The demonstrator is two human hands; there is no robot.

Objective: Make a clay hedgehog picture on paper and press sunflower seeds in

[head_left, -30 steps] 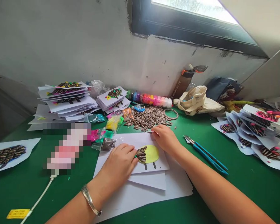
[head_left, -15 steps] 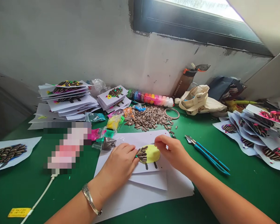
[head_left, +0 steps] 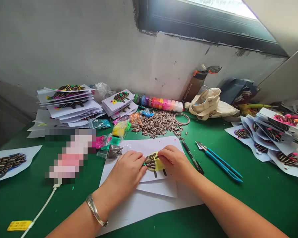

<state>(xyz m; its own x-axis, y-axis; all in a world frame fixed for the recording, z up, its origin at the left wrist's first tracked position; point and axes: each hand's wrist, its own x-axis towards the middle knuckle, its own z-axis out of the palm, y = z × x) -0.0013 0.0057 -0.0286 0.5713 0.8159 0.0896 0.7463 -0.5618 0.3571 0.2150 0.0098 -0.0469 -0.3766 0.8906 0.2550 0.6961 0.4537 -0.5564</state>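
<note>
A white card bears a hedgehog shape of yellow clay, its left half covered with striped sunflower seeds. Two short dark legs show below the clay. My left hand lies open across the card's left side, with thumb and forefinger next to the green-tipped end of the shape. Over the clay's right part, my right hand is closed in a pinch, fingertips down at the edge of the seeds. Whatever is between those fingertips is hidden. Under the card lie more white sheets.
Behind the sheets lies a heap of sunflower seeds with clay packets beside it. Finished cards stack up at the left and right. A pen and a blue-handled cutter lie to the right.
My right hand has moved left and down, from the clay's right edge to beside the seeds. The pen behind it now shows. My left hand keeps its place on the card.
</note>
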